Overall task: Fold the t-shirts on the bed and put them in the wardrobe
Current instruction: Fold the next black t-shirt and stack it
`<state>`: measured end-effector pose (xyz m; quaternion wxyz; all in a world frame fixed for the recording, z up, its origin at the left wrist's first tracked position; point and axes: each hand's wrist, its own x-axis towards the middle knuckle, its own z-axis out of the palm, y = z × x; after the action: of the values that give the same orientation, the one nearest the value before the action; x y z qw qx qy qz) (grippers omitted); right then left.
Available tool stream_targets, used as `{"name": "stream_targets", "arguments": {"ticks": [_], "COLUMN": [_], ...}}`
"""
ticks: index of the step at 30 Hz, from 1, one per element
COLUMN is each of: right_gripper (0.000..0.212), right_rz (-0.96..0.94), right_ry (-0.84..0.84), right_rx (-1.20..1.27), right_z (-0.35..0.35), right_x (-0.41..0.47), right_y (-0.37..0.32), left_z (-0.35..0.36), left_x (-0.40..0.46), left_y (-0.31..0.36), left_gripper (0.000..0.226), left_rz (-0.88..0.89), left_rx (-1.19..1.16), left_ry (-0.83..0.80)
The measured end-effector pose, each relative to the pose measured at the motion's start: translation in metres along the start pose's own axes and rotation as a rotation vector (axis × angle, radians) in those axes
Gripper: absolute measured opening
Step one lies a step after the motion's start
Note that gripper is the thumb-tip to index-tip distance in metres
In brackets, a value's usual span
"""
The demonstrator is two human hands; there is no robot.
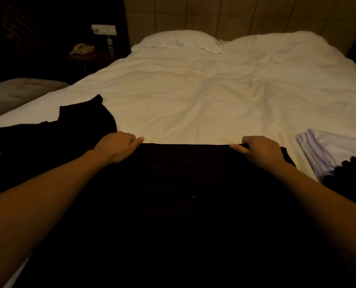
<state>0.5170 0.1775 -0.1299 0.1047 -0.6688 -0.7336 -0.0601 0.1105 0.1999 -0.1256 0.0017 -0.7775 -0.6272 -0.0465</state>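
Note:
A black t-shirt (185,179) lies spread on the near part of the white bed (193,90), its far edge straight across. My left hand (116,145) pinches that edge at its left end. My right hand (260,148) pinches the same edge at its right end, thumb on top. More black cloth (83,115) lies to the left, one part reaching up the bed. A pale lilac folded garment (335,150) sits at the right, with a dark garment (347,175) partly on it.
Two white pillows (173,39) lie against the padded headboard (235,17). At the back left, a bedside table holds a telephone (82,48) and a water bottle (110,44). A grey cushioned seat (17,94) stands left of the bed.

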Motion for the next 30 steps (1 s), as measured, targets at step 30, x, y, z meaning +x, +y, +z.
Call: {"name": "stream_targets", "arguments": {"ticks": [30], "right_gripper": [0.017], "right_rz": [-0.270], "right_ry": [-0.085], "right_rx": [0.526], "right_z": [-0.006], "right_x": [-0.115], "right_y": [-0.052], "left_z": [0.030], "left_x": [-0.100], "left_y": [0.057], "left_gripper": [0.073], "left_rz": [0.561], "left_rx": [-0.308], "left_ry": [0.194]}}
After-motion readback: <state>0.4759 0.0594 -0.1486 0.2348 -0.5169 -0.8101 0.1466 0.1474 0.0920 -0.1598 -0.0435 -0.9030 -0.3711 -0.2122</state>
